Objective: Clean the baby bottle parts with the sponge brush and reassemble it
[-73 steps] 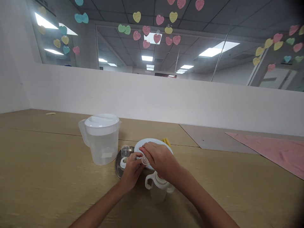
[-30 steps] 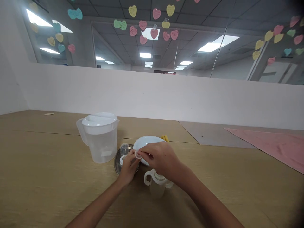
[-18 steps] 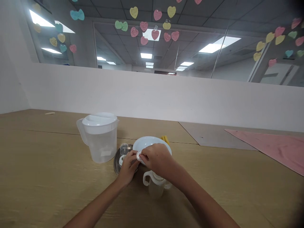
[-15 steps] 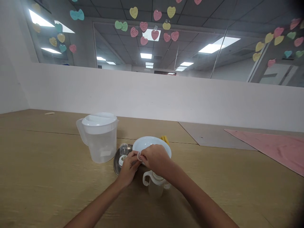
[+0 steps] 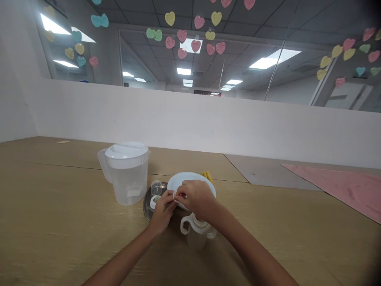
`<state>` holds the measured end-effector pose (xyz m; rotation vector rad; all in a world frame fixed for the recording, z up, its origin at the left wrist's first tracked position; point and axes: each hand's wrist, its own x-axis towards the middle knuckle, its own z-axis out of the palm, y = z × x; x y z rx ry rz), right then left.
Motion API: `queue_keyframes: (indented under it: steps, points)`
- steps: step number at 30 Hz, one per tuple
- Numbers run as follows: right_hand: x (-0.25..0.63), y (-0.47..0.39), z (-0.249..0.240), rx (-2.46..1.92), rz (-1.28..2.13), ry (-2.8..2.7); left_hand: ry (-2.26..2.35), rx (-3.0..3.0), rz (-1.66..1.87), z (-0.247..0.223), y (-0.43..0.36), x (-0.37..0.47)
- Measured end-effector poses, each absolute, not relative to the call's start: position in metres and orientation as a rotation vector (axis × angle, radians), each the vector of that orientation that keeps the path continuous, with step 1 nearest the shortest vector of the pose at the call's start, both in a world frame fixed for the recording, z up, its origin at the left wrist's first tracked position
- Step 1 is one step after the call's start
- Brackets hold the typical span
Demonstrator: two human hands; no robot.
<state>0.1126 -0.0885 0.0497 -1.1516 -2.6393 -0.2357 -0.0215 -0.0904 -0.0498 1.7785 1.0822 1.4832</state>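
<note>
Both my hands meet over the near rim of a white bowl [image 5: 175, 180]. Between their fingertips is a small translucent round piece [image 5: 175, 196] that looks like a bottle nipple, mostly covered by fingers. My left hand [image 5: 162, 210] pinches it from the left. From the right, my right hand [image 5: 198, 196] closes its thumb and fingers on it. Below my right wrist stands a clear baby bottle [image 5: 196, 238] with white handles, its top partly hidden. A white bottle collar [image 5: 154, 201] and a clear dome cap [image 5: 156, 187] rest on a round metal tray [image 5: 147, 210] beside my left hand.
Left of the tray stands a lidded translucent pitcher [image 5: 127, 178] containing clear liquid. Yellow pieces [image 5: 207, 176] show behind the bowl. A pink sheet [image 5: 333, 182] covers part of the table at right. A white wall [image 5: 178, 119] bounds the back.
The whole view has shifted slightly. My fingers have turned the small translucent piece a little, and it shows more edge-on; both hands keep hold of it.
</note>
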Motion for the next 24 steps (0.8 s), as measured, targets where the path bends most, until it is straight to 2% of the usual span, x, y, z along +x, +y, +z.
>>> queue_keyframes:
  steps: [5,11,24]
  points:
    - [0.112,-0.087,0.046,-0.914,-0.347,-2.542,1.102,1.767,1.458,-0.052,-0.087,-0.024]
    - [0.118,-0.111,0.063,-0.654,-0.455,-2.220,1.123,1.815,1.460,-0.051,-0.085,-0.019]
    - [0.143,-0.121,0.097,-0.642,-0.310,-1.920,1.110,1.891,1.390,-0.044,-0.089,-0.016]
